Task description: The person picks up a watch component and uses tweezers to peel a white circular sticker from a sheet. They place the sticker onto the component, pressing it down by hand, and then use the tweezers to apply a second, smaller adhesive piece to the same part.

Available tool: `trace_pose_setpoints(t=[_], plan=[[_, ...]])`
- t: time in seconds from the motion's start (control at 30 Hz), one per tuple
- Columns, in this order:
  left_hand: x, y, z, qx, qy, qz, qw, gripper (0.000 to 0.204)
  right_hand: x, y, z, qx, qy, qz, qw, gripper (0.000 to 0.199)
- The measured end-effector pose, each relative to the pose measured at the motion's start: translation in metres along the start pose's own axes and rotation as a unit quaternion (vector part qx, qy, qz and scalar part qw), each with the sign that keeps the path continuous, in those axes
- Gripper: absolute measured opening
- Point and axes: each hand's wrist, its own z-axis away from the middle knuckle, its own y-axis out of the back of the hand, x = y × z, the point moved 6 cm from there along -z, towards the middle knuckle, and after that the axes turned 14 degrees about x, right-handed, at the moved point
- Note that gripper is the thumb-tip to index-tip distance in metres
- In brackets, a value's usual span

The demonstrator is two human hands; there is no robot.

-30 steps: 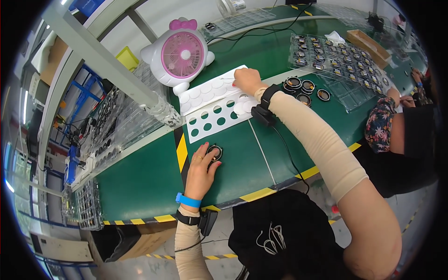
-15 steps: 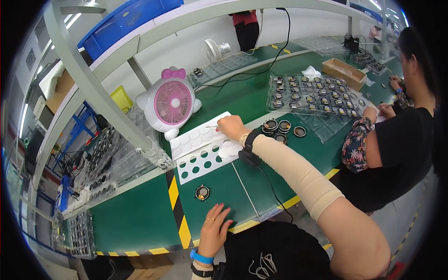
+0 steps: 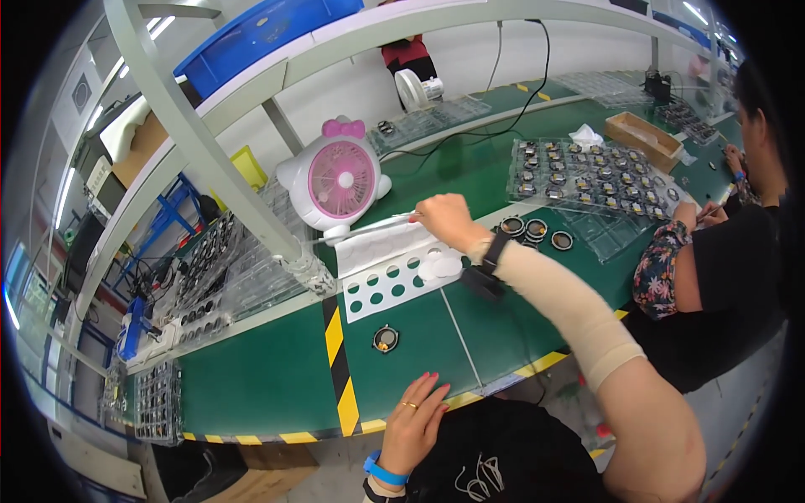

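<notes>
My right hand (image 3: 449, 220) is closed around a thin metal tool, perhaps tweezers, at the top edge of a white sticker sheet (image 3: 381, 248). That upper part of the sheet looks raised and blurred. Its lower part is a white strip (image 3: 359, 307) with rows of round holes showing the green table. Loose white discs (image 3: 439, 267) lie in a pile on the strip's right end, below my right wrist. My left hand (image 3: 412, 423) is open by the table's front edge, fingers spread and holding nothing. Beyond it, a round black-rimmed part (image 3: 386, 339) lies on the table.
A pink and white fan (image 3: 342, 180) stands behind the sheet. Several round black parts (image 3: 535, 228) lie right of my wrist, before a clear tray (image 3: 587, 180) of more parts. A wooden box (image 3: 644, 141) is farther back. A co-worker (image 3: 721, 251) sits at right; a metal post (image 3: 201, 151) rises left.
My right hand has moved up along the sheet's top edge, and the sheet's upper part now looks lifted. The whole view has shifted slightly; my left hand stays open.
</notes>
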Motion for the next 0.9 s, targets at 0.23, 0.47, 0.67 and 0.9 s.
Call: trace_pose_setpoints(t=[0.23,0.47,0.67,0.9], plan=[[0.039,0.029,-0.005,0.057,-0.051,0.023,0.997,0.033,-0.096,0.161,0.112,0.025,0.134,-0.148,0.980,0.009],[-0.026,-0.056,0.002,-0.103,-0.002,-0.180,0.978,0.042,-0.064,0.157,0.190,-0.167,-0.009,-0.102,0.981,0.025],[-0.046,-0.064,0.001,-0.152,-0.047,-0.206,0.966,0.043,-0.018,0.133,0.188,-0.147,-0.072,-0.073,0.984,0.027],[-0.051,-0.055,-0.001,-0.182,0.001,-0.230,0.956,0.045,0.003,0.110,0.193,-0.313,-0.221,-0.206,0.900,0.025]])
